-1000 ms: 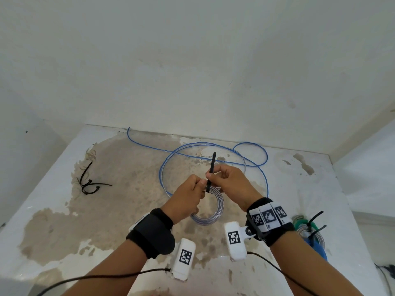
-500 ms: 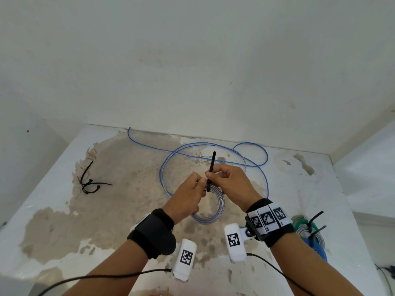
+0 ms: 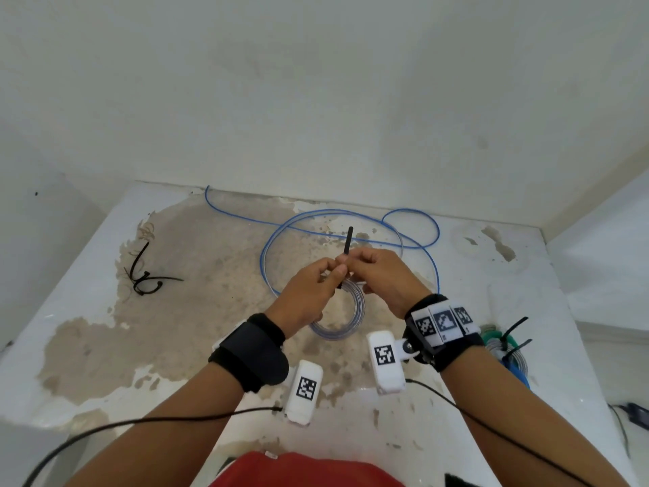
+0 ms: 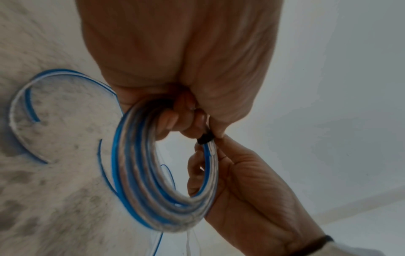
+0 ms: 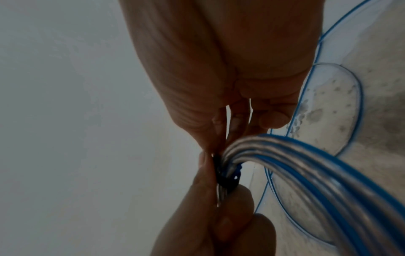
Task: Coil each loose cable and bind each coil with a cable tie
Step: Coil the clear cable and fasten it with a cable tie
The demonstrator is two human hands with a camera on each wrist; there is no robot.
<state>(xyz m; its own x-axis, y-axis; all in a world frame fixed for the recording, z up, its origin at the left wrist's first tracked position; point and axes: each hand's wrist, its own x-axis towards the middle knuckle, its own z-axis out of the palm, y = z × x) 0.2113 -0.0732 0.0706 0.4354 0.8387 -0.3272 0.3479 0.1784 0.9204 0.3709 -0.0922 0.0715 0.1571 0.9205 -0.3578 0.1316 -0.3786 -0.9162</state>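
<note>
With the left hand point(image 3: 310, 293) pinching the coil point(image 3: 346, 321) and the right hand point(image 3: 381, 275) pinching the cable tie point(image 3: 347, 242), the tie's free tail stands slightly longer than a second ago, indicating tightening under way.

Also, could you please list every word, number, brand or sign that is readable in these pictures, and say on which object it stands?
No readable words, numbers or brands appear in any view.
Wrist cameras: one black-and-white square code marker each, a pattern, not text.
Right wristband: three such markers; a tiny mark below the middle one is too small to read.
Cable coil, cable tie: no print visible.
</note>
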